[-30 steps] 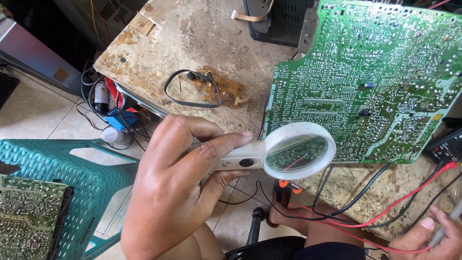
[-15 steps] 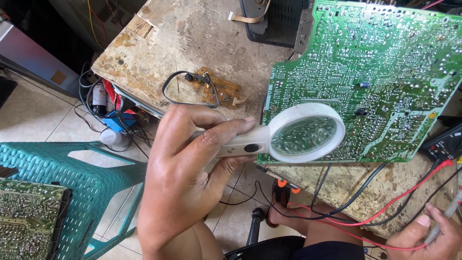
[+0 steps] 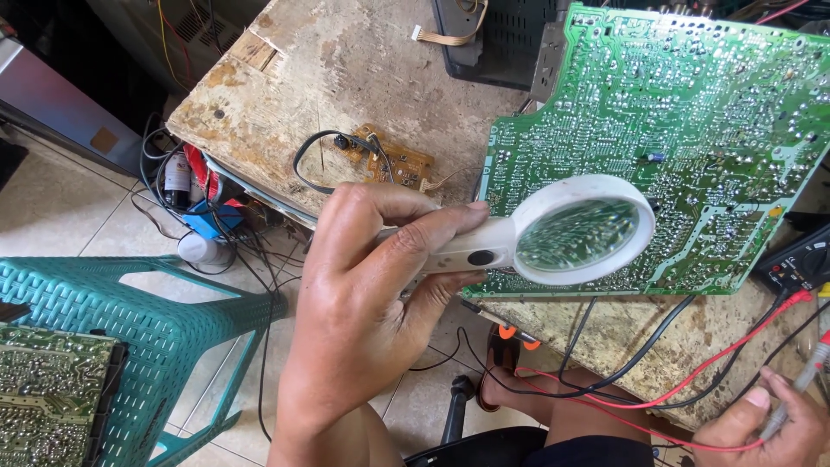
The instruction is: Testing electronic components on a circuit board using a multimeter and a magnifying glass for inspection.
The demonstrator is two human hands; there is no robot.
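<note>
White-framed magnifier [image 3: 575, 232] pinched by its handle in left hand [image 3: 372, 294], fingers pressed together around it, lens over lower edge of green board [image 3: 692, 130] on worn table [image 3: 346, 69]. Right hand [image 3: 761, 428], cut off at frame corner, closed on grey probe [image 3: 800, 385]; red lead [image 3: 692, 380] trailing across. Small brown board [image 3: 389, 160] behind. Second green board [image 3: 47, 389] on teal stool [image 3: 173, 303], partly out of frame. Lens shifted right since half a second ago.

Electronics repair workshop: large green circuit board [image 3: 683, 147] upper right, worn workbench [image 3: 346, 78], multimeter [image 3: 800, 264] with red probe leads [image 3: 692, 389], right edge.
</note>
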